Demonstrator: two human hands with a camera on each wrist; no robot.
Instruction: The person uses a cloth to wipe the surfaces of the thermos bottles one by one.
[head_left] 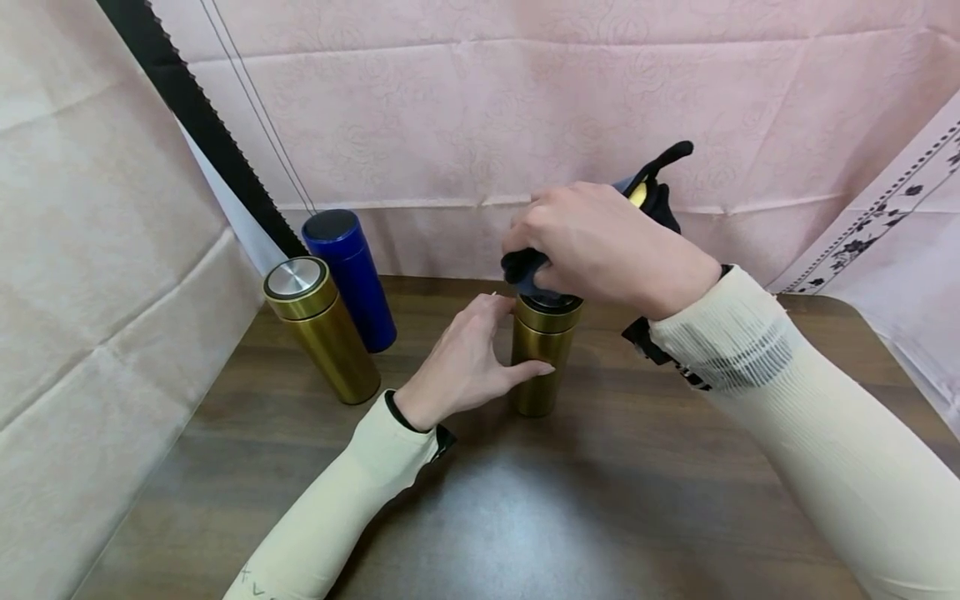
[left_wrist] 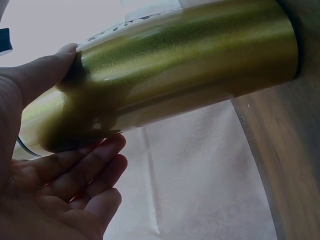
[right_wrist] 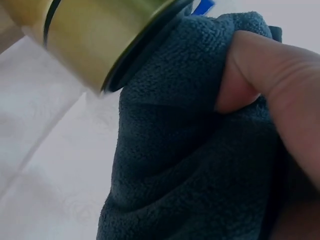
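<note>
A gold thermos bottle (head_left: 542,367) stands upright on the table. My left hand (head_left: 468,358) holds it from the left, thumb across the front and fingers round the far side. In the left wrist view, the thumb (left_wrist: 47,72) lies against the bottle's glossy side (left_wrist: 200,60), with the fingers opposite. From above, my right hand (head_left: 600,246) grips a bunched dark blue-grey cloth (head_left: 663,204) on the bottle's lid. Seen from the right wrist, the fleecy cloth (right_wrist: 170,125) lies against the dark-rimmed end of the gold cap (right_wrist: 110,40), pinched by the thumb (right_wrist: 250,65).
Left of my hands stand a second gold thermos (head_left: 330,342) with a silver top and a blue thermos (head_left: 360,279) with a dark top. Behind the brown wooden table (head_left: 480,517) hangs a pink patterned cloth backdrop (head_left: 420,125). A pale cloth (head_left: 97,333) borders the left side.
</note>
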